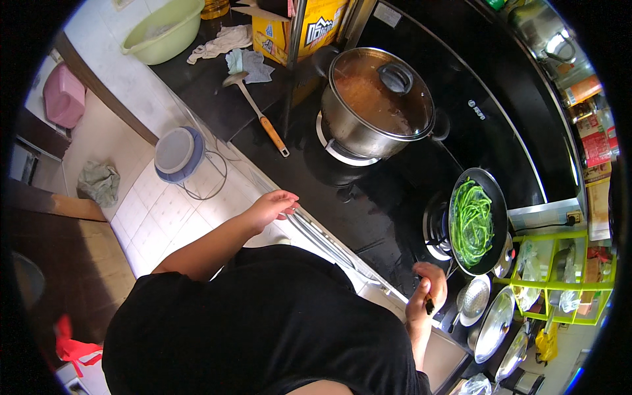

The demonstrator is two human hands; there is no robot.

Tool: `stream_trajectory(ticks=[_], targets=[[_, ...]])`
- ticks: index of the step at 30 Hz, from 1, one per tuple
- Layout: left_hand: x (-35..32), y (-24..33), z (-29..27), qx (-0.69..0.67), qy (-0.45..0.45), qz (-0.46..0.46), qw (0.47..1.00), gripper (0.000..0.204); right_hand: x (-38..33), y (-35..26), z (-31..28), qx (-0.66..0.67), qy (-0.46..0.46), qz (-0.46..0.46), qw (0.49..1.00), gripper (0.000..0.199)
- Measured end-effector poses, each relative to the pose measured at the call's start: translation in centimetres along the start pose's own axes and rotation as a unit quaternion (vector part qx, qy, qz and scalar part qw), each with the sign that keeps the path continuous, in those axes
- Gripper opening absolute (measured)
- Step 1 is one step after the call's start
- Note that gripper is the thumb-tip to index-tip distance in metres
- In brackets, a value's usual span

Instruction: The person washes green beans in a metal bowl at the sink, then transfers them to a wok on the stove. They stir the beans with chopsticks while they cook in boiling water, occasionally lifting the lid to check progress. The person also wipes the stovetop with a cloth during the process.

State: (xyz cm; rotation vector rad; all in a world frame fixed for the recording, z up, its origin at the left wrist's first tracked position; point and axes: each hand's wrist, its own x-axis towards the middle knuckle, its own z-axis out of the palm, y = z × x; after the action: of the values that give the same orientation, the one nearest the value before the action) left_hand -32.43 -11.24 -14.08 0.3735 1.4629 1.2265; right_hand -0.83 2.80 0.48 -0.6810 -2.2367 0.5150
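Note:
A dark frying pan (pixel 501 227) with long green beans (pixel 471 222) in it sits tilted over the right burner (pixel 434 227). My right hand (pixel 428 289) is closed round the pan's black handle, whose end shows below my fist. Near the front edge of the black cooktop (pixel 368 217), my left hand (pixel 273 207) hangs with loosely bent fingers and nothing in it. On the left burner stands a steel pot (pixel 359 122) under a glass lid, with brownish contents showing through. A ladle (pixel 260 115) with a wooden handle lies left of the pot.
Beside the pan are a strainer (pixel 474 299), a pot lid (pixel 495 322) and a green rack (pixel 559 286). A yellow box (pixel 270 39), cloths (pixel 224 43) and a pale green basin (pixel 164 33) occupy the far left counter. A round-topped stool (pixel 176 151) stands on the floor.

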Motion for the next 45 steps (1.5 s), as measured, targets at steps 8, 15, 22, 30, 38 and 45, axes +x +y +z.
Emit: stream_trajectory(ticks=[8,15,22,30,38,45], targets=[[-1.8,2.2,1.4,0.034,-0.001,0.031,0.999,0.030,-1.0,1.5,-0.3,-0.019,0.001,0.061,0.998,0.021],[1.3,5.8,-4.8,0.065,0.100,0.160,0.980,0.023,-0.7,1.0,2.1,-0.009,-0.022,0.096,0.995,0.009],[11.3,15.3,-17.0,0.120,0.266,0.319,0.902,0.016,1.5,-0.9,5.8,-0.072,-0.033,0.177,0.981,0.008],[25.4,21.0,-33.3,0.209,0.313,0.210,0.902,0.034,7.1,-6.3,15.7,-0.083,-0.102,0.189,0.973,0.005],[31.9,21.8,-37.7,0.331,0.292,0.239,0.865,0.026,10.8,-10.6,21.3,-0.098,-0.112,0.255,0.955,0.006],[25.2,28.8,-37.7,-0.194,0.253,0.318,0.893,0.014,10.2,-11.7,21.6,-0.123,-0.111,0.269,0.949,0.006]])
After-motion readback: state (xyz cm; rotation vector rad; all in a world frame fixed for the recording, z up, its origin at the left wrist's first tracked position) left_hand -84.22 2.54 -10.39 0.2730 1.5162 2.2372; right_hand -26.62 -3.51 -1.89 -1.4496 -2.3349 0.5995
